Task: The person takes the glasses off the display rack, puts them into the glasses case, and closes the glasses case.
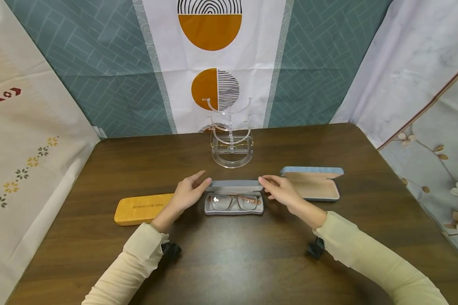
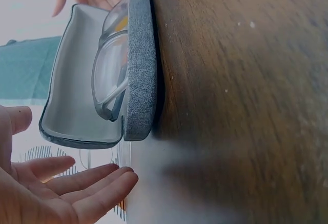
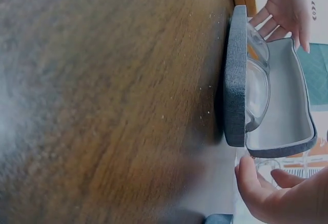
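A grey eyeglass case (image 1: 234, 213) lies opened in the middle of the table, its pale-lined lid (image 3: 287, 98) raised at the back. Inside rests a pair of eyeglasses (image 1: 234, 202) with clear lenses and a thin frame. My left hand (image 1: 188, 192) is at the case's left end, fingers spread and loosely bent, thumb by the lid's corner. At the other end, my right hand (image 1: 282, 190) has its fingers loosely bent around the lid's right corner without a visible grip. Whether either thumb touches the lid I cannot tell.
A yellow eyeglass case (image 1: 143, 208) lies closed at left, partly behind my left wrist. To the right, a blue eyeglass case (image 1: 314, 189) stands opened. Behind is a clear tiered display stand (image 1: 233, 163) with thin-framed glasses low on it. Patterned cloth (image 1: 122, 84) hangs behind the table.
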A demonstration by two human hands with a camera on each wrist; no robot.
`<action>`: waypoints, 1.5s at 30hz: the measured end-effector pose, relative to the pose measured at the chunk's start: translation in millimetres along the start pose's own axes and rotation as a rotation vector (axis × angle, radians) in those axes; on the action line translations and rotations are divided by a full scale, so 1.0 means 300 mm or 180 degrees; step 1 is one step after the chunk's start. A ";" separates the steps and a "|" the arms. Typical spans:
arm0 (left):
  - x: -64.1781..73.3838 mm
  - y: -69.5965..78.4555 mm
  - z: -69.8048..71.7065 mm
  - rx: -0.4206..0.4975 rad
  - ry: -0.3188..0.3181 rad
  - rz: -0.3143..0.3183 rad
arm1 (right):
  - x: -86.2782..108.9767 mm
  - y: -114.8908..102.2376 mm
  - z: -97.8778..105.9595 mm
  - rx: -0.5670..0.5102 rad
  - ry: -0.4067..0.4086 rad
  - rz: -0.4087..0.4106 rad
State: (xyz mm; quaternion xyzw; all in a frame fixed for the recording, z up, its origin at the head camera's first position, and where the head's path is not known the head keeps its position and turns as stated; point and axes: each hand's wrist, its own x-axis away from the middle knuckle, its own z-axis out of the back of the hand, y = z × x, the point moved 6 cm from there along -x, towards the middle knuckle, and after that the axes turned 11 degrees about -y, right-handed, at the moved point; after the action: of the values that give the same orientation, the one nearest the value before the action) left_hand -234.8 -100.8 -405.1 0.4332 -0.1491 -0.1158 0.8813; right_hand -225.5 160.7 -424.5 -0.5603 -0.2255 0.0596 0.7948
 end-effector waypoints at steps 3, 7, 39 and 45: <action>-0.006 -0.003 -0.009 0.0020 -0.0013 -0.0058 | -0.003 0.003 -0.008 -0.0055 -0.0050 -0.0010; -0.008 -0.006 -0.019 0.0056 -0.0004 -0.0182 | -0.005 0.008 -0.016 0.0001 -0.0138 0.0027; 0.059 -0.015 -0.063 0.0502 -0.0392 -0.0412 | 0.031 0.026 -0.029 -0.0146 -0.0573 0.0244; 0.065 -0.009 -0.069 -0.0093 -0.0386 -0.0473 | 0.033 0.051 -0.038 -0.0148 -0.0550 0.0204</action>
State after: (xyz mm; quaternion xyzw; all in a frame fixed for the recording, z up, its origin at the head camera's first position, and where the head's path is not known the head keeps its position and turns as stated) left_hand -209.5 -93.9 -416.0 0.4224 -0.1680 -0.2089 0.8658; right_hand -209.3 159.9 -438.8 -0.5783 -0.2766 0.1279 0.7568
